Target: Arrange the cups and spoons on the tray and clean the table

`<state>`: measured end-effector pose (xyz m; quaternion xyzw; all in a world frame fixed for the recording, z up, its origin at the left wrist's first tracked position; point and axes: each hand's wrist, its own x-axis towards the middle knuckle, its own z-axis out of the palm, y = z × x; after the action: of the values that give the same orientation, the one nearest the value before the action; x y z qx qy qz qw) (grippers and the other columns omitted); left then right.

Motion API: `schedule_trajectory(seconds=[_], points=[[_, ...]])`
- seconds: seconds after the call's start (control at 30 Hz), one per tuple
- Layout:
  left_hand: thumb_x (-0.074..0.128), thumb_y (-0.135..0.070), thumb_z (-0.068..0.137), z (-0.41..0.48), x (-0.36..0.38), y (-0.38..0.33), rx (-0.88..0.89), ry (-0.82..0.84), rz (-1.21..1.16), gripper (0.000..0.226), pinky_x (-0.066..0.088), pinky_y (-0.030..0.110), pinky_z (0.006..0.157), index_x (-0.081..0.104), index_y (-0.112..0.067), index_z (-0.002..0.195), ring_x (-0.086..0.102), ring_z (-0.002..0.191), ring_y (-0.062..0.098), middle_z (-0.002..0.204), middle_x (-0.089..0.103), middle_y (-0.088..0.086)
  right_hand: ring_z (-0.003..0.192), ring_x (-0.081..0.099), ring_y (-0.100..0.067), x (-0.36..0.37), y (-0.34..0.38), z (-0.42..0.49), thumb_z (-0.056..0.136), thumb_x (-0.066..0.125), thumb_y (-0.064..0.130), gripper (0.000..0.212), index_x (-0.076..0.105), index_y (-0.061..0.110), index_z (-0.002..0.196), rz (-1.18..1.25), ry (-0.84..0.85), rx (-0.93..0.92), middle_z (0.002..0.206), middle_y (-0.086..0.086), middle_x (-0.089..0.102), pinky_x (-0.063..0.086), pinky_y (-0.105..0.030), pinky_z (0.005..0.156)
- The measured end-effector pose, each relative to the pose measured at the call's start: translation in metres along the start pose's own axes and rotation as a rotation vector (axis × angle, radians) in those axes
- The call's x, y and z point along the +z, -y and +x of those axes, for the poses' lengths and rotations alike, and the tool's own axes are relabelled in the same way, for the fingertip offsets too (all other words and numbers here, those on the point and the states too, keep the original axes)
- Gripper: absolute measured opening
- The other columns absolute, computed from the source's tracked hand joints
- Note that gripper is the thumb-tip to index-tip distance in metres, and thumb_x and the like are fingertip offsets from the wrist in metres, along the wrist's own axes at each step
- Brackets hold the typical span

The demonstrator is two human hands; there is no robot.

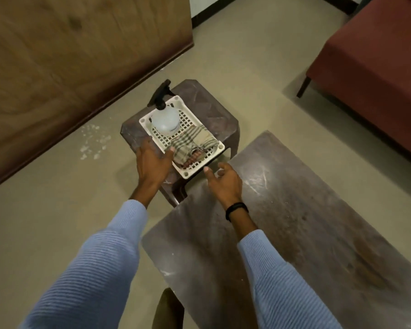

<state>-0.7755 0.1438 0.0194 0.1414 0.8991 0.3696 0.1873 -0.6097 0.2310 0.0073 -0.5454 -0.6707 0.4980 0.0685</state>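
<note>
Now our left hand [153,160] and right hand [223,181] are open by the tray [220,146]; we should grip the cloth [190,141] by its near fold, clear of the bottle [164,119].

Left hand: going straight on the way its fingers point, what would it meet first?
Probably the near rim of the white tray, then the checked cloth lying in it. The left hand hovers beside that rim; its height is unclear.

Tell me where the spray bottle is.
In the head view, the spray bottle stands at the far end of the white tray on the small stool, left of centre, just beyond the checked cloth.
</note>
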Motion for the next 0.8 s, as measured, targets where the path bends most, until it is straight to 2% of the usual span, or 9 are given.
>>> schedule_trajectory(seconds=[0.1,0.23,0.3,0.4,0.47,0.53,0.6,0.7,0.8], points=[[0.077,-0.053,0.079,0.056,-0.002,-0.001,0.062,-0.012,-0.031,0.082,0.050,0.037,0.104,0.044,-0.020,0.146,0.051,0.131,0.020,0.144,0.053,0.007,0.117,0.063,-0.031,0.037,0.026,0.041,0.092,0.069,0.039,0.049,0.062,0.009,0.129,-0.024,-0.025,-0.017,0.126,-0.014,0.068,0.049,-0.035,0.095],[0.075,-0.041,0.088,0.109,0.001,-0.010,0.101,0.059,-0.053,0.085,0.038,0.028,0.101,0.027,-0.021,0.156,0.037,0.142,0.023,0.159,0.031,0.008,0.126,0.054,-0.034,0.074,0.044,0.090,0.092,0.068,0.033,0.053,0.055,0.008,0.137,-0.192,-0.071,-0.067,0.136,-0.019,0.058,0.043,-0.040,0.105],[0.074,-0.042,0.088,0.131,0.007,-0.008,0.160,0.110,-0.119,0.085,0.039,0.029,0.103,0.027,-0.024,0.157,0.037,0.144,0.023,0.160,0.030,0.005,0.127,0.049,-0.034,0.084,0.046,0.108,0.092,0.066,0.024,0.049,0.055,0.009,0.137,-0.359,-0.129,-0.140,0.137,-0.018,0.053,0.039,-0.040,0.107],[0.075,-0.040,0.088,0.153,0.011,-0.005,0.225,0.194,-0.188,0.077,0.041,0.036,0.111,0.037,-0.026,0.154,0.042,0.142,0.020,0.158,0.039,0.001,0.128,0.047,-0.033,0.093,0.045,0.131,0.090,0.063,0.012,0.044,0.056,0.012,0.134,-0.693,-0.199,-0.361,0.140,-0.014,0.054,0.039,-0.042,0.107],[0.075,-0.035,0.090,0.163,0.012,-0.005,0.278,0.239,-0.216,0.071,0.042,0.035,0.112,0.043,-0.024,0.151,0.047,0.139,0.018,0.154,0.047,-0.001,0.136,0.042,-0.033,0.094,0.046,0.145,0.089,0.066,0.011,0.052,0.053,0.017,0.139,-0.826,-0.094,-0.467,0.148,-0.010,0.049,0.035,-0.048,0.112],[0.073,-0.030,0.091,0.168,0.012,-0.005,0.346,0.264,-0.252,0.063,0.044,0.037,0.114,0.048,-0.019,0.149,0.051,0.136,0.017,0.149,0.054,-0.001,0.148,0.027,-0.034,0.092,0.049,0.157,0.089,0.066,0.014,0.064,0.044,0.024,0.148,-0.907,0.116,-0.536,0.158,-0.006,0.039,0.019,-0.054,0.120],[0.071,-0.027,0.093,0.172,0.013,-0.006,0.395,0.279,-0.286,0.058,0.047,0.035,0.111,0.052,-0.014,0.146,0.055,0.132,0.016,0.143,0.058,-0.001,0.154,0.015,-0.033,0.090,0.055,0.163,0.090,0.064,0.017,0.065,0.042,0.027,0.150,-1.001,0.258,-0.589,0.160,-0.003,0.037,0.003,-0.058,0.122],[0.069,-0.027,0.095,0.174,0.016,-0.005,0.367,0.282,-0.283,0.049,0.048,0.017,0.099,0.058,-0.014,0.140,0.060,0.113,0.004,0.127,0.062,-0.010,0.146,0.030,-0.030,0.087,0.061,0.168,0.091,0.063,0.018,0.048,0.056,0.026,0.139,-1.051,0.265,-0.651,0.140,-0.004,0.055,-0.004,-0.060,0.122],[0.072,-0.026,0.093,0.176,0.021,-0.001,0.375,0.263,-0.321,0.039,0.051,0.014,0.091,0.066,-0.011,0.128,0.062,0.099,-0.006,0.110,0.067,-0.012,0.129,0.047,-0.027,0.081,0.067,0.169,0.091,0.065,0.023,0.034,0.067,0.025,0.125,-1.027,0.209,-0.671,0.118,-0.003,0.063,-0.001,-0.062,0.123]])
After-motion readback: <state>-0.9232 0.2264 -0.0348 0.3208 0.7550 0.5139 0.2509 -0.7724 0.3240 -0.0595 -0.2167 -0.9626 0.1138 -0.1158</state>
